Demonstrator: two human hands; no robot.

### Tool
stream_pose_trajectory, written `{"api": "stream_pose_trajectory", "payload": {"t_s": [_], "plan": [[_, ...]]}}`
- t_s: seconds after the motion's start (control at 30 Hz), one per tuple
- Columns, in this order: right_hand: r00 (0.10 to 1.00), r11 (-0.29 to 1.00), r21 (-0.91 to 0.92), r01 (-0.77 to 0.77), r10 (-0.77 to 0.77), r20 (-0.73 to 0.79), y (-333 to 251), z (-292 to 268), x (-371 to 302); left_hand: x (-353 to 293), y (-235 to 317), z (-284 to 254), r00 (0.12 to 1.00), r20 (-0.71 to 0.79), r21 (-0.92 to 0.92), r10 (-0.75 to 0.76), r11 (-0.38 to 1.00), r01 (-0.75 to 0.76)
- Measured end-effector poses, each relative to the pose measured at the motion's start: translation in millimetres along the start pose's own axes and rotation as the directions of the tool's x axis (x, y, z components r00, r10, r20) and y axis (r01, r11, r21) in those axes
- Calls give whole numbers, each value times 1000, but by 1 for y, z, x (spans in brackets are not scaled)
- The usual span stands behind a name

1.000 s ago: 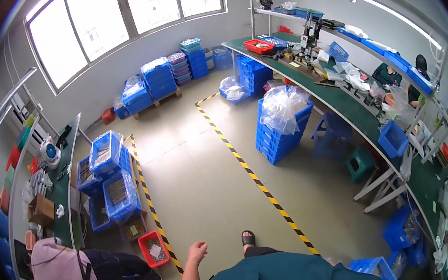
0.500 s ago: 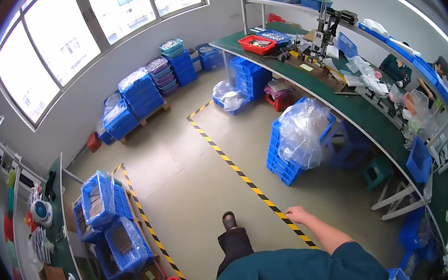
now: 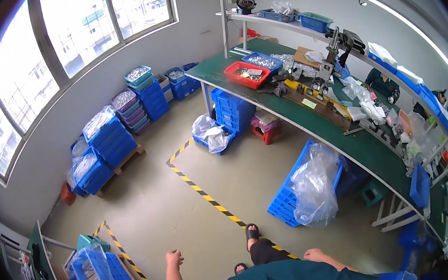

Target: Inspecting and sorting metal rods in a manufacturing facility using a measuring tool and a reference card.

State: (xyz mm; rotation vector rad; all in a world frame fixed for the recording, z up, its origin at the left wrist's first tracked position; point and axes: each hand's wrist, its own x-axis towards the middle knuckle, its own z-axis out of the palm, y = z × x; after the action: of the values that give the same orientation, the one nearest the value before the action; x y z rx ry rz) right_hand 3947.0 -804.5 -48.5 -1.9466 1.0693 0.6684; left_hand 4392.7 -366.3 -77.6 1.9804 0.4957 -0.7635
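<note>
My left hand (image 3: 174, 258) is raised over the floor to the left of my body, its fingers curled in with nothing showing in them. Low on the other side, my right hand (image 3: 314, 254) hangs near my hip, loosely closed and seemingly bare. Neither hand touches anything. Closest to the right hand stands a blue crate (image 3: 282, 205) with a clear plastic bag (image 3: 315, 190) draped over it. Left of my left hand are stacked blue crates (image 3: 112, 270) wrapped in plastic. My sandalled feet are on the floor, one at the striped tape (image 3: 208, 197).
A long green-topped workbench (image 3: 217, 68) curves along the right, carrying a red tray (image 3: 247, 74) of small parts and a bench machine (image 3: 325, 71). Under it stand blue bins (image 3: 232, 109) and a red stool (image 3: 266, 133). Bin stacks (image 3: 109, 137) line the window wall. Other people sit beyond the bench.
I have stepped forward, so the bench and bagged crate appear nearer. My left hand has come into view, and my right hand sits lower and closer to my body.
</note>
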Motion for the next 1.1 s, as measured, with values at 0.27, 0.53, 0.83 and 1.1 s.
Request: {"api": "stream_pose_trajectory", "payload": {"t_s": [0.27,0.53,0.83,1.1], "plan": [[988,979,-139,152,-155,-16,-64,-70,173,81,195,148,944,324,106,69,988,-108],[766,875,-233,424,-484,-423,-326,-321,259,195,293,150,986,118,258,-122,962,88],[230,636,-611,471,-758,-611,-563,-592,298,353,530,225,902,-153,430,405,849,-308],[69,500,-866,28,-865,-497,-709,-797,370,414,862,400,352,-124,402,928,371,-837]]}}
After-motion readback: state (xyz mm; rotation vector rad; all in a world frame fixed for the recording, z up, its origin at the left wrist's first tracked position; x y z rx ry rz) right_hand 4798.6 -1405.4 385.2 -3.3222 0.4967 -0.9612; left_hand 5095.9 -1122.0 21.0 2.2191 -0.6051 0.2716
